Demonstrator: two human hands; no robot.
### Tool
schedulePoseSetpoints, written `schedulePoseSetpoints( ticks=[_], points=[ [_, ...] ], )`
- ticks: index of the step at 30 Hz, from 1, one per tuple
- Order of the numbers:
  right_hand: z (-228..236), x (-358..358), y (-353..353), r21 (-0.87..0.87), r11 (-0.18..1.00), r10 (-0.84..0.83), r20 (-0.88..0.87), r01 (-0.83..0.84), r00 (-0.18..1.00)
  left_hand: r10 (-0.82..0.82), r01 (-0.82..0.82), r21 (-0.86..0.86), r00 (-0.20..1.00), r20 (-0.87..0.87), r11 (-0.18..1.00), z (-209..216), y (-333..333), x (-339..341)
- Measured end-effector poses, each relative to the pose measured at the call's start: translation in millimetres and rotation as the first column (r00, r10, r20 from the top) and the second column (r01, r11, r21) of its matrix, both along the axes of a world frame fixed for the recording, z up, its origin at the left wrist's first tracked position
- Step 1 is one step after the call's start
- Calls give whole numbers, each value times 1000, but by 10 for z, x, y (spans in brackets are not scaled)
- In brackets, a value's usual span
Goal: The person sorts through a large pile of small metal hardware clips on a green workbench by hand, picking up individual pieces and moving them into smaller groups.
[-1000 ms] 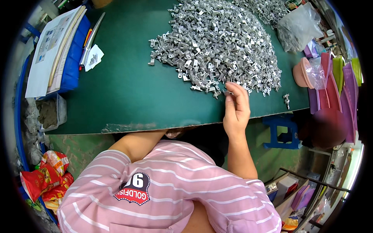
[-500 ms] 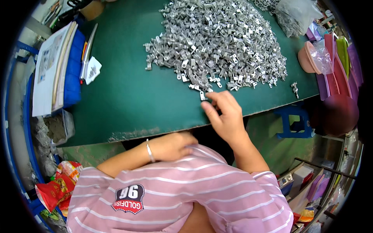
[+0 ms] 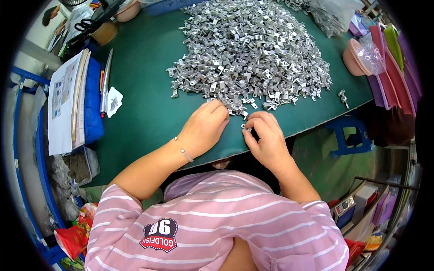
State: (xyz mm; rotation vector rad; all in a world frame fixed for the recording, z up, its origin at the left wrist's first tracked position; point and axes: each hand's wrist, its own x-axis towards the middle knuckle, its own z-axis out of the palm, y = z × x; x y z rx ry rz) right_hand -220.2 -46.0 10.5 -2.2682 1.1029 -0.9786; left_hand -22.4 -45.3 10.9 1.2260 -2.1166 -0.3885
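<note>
A large heap of small silver metal brackets (image 3: pixel 253 54), each bent and with a hole, lies on the green tabletop (image 3: pixel 140 90). My left hand (image 3: pixel 205 125) is at the heap's near edge, its fingers curled together and touching the brackets there. Its fingertips are hidden, so what they hold cannot be made out. To the right, my right hand (image 3: pixel 267 141) pinches a single small metal bracket (image 3: pixel 244 128) between thumb and fingers, just in front of the heap and close to the table's front edge.
Papers (image 3: pixel 65 104) in a blue holder (image 3: pixel 93 106) stand at the left, with a small white card (image 3: pixel 115 102) alongside. On the right are a pink bowl (image 3: pixel 355 58), coloured trays (image 3: pixel 392 74) and a clear plastic bag (image 3: pixel 333 17). A blue stool (image 3: pixel 347 134) stands beyond the table edge.
My left hand has moved from near my shirt up and forward to the heap's edge. My right hand has shifted slightly nearer to me, now pinching a bracket. The view has tilted a little.
</note>
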Motion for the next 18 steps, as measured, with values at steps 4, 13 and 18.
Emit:
schedulePoseSetpoints(
  ticks=[4,13,18],
  points=[
    [35,-2,51,26,999,-28,-9,28,1000,157,8,461,935,-318,887,69,95,18],
    [6,1,1,379,922,-37,290,-80,956,350,401,649,600,-719,646,65,27,91],
    [37,-59,-55,723,358,-387,690,-591,611,332,438,603,549,-767,667,57,30,97]
  ],
)
